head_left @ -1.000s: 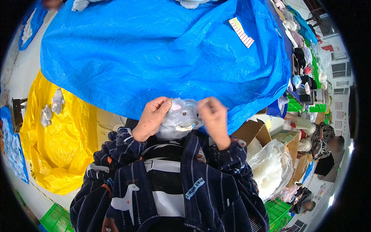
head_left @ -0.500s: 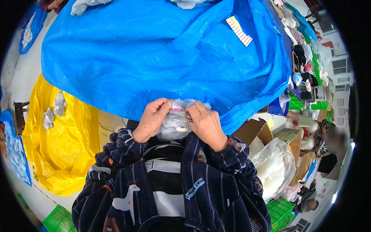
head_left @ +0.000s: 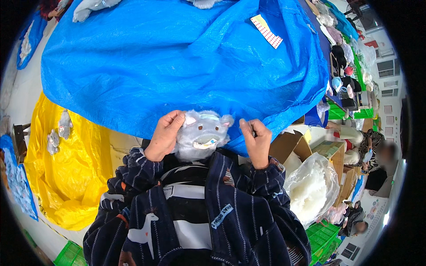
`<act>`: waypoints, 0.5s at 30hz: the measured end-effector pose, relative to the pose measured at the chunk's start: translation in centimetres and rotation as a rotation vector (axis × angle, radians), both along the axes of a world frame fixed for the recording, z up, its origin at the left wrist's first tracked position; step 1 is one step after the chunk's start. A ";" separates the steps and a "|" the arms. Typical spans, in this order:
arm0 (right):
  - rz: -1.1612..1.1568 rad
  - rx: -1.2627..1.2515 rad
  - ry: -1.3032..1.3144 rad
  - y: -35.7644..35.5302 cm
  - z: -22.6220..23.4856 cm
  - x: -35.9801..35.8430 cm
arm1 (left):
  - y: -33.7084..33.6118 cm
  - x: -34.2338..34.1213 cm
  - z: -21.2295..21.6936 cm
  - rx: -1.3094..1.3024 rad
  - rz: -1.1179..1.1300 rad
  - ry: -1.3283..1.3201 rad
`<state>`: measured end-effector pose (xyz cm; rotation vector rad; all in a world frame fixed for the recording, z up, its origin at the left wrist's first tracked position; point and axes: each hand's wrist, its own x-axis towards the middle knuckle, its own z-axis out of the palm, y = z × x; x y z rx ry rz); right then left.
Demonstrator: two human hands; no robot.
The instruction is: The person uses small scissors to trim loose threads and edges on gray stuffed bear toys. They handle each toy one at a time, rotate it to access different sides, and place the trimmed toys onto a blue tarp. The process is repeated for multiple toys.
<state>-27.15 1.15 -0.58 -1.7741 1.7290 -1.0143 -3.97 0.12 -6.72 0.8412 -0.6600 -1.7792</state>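
A grey plush toy (head_left: pixel 196 138) lies at the near edge of the blue sheet, close against my front. It has pink inner ears, two small brown eyes, a pale band across its forehead and a whitish patch at its mouth. My left hand (head_left: pixel 165 135) pinches the toy's left-side ear between thumb and fingers. Off to the toy's right, my right hand (head_left: pixel 257 141) is raised clear of it, thumb and index finger pressed together. Whatever may be between those fingertips is too small to see. A ring-like dark spot shows by its fingers.
The blue sheet (head_left: pixel 133 75) spreads ahead, bearing a dotted sticker card (head_left: pixel 267 32). On the yellow sheet (head_left: pixel 66 177) at left lie small grey plush pieces (head_left: pixel 65 125). At right are a cardboard box (head_left: pixel 290 146), a bag of white stuffing (head_left: pixel 308 190), green crates (head_left: pixel 321 237) and people.
My right hand has left the toy and moved right. The toy's face, covered before by the hand, now shows. My left hand keeps hold at the ear.
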 end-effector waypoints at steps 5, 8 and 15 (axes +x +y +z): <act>0.195 0.001 -0.024 -0.1 -1.5 2.3 | -0.4 0.3 -0.6 0.038 -0.022 0.037; 0.126 0.106 -0.167 -1.2 -3.6 1.4 | -0.6 1.1 -0.5 0.100 -0.010 0.081; 0.102 0.464 -0.675 -1.5 -3.8 2.3 | -1.8 2.2 0.3 0.032 -0.062 0.059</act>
